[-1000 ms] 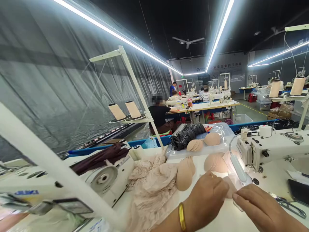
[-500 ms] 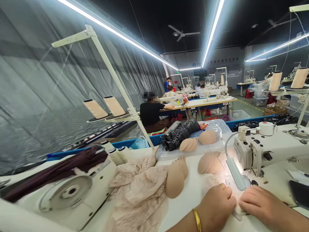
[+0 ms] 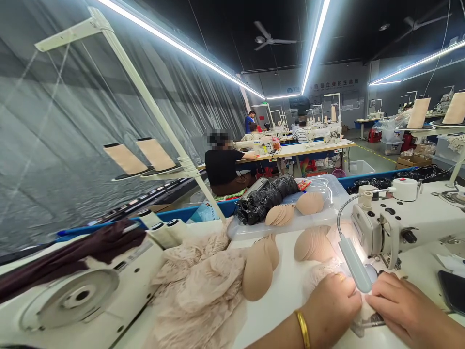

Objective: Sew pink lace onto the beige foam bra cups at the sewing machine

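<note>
My left hand (image 3: 332, 303), with a gold bangle at the wrist and a ring, is closed on pale pink lace fabric (image 3: 319, 272) just left of the sewing machine's needle area. Close beside it, my right hand (image 3: 403, 305) has its fingers curled down on the same fabric, by the presser foot. The white sewing machine (image 3: 385, 220) stands behind my right hand. A grey gooseneck lamp (image 3: 354, 266) lights the spot and hides part of the needle area. The fingertips of both hands are mostly hidden.
Stacked beige bra cups (image 3: 257, 271) lie left of my hands, with more cups (image 3: 312, 244) behind. A heap of beige lace (image 3: 203, 291) spreads further left. A plastic lid (image 3: 327, 191) bears a black bag (image 3: 267, 198). A phone (image 3: 452, 288) lies right. A co-worker (image 3: 221, 165) sits ahead.
Both hands have shifted slightly to the right and stay close together at the machine, still on the fabric. The view has turned and tilted a little.
</note>
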The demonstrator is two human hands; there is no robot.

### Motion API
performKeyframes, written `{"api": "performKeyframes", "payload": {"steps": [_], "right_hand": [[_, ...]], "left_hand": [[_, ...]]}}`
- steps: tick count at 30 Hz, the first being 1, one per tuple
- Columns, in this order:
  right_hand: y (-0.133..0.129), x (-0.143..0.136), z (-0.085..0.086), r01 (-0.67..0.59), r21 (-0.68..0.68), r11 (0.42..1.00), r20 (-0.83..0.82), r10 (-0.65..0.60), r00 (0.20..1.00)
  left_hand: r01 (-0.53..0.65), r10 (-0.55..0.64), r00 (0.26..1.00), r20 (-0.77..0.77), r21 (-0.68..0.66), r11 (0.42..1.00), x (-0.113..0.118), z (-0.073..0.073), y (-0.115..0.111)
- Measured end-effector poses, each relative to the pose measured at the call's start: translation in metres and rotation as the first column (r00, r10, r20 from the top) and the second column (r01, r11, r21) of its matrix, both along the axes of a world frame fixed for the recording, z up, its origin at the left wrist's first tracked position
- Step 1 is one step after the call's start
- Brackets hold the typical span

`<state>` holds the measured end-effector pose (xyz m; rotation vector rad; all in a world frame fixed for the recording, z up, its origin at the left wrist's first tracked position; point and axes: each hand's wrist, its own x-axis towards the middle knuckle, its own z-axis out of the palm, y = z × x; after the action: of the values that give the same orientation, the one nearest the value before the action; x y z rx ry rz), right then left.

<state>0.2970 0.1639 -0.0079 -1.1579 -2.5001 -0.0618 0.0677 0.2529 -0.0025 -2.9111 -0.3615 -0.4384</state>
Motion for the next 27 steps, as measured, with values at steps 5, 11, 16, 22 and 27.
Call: {"api": "performKeyframes", "payload": {"steps": [5,11,16,22,27], "right_hand": [[0.000,-0.001,0.003,-0.026,0.042,0.999,-0.019,0.027,0.999],[0.000,-0.001,0.004,0.000,0.057,0.998,-0.004,0.001,1.000],[0.002,-0.002,0.009,-0.003,0.118,0.993,0.012,0.002,1.000],[0.001,-0.001,0.004,0.009,0.104,0.995,0.014,-0.011,1.000],[0.003,0.004,-0.005,0.012,0.030,0.999,0.030,-0.013,0.999]], "left_hand": [[-0.063,0.066,0.998,0.015,-0.153,0.986,0.007,-0.006,0.001],[0.008,-0.001,0.995,0.103,-0.062,0.998,0.003,-0.007,-0.006],[0.053,-0.047,0.993,0.107,-0.057,0.997,0.000,-0.013,-0.006],[0.065,-0.058,0.990,0.126,-0.058,0.996,-0.001,-0.019,-0.003],[0.117,-0.107,0.970,0.218,-0.036,0.992,0.002,-0.013,-0.001]]}}
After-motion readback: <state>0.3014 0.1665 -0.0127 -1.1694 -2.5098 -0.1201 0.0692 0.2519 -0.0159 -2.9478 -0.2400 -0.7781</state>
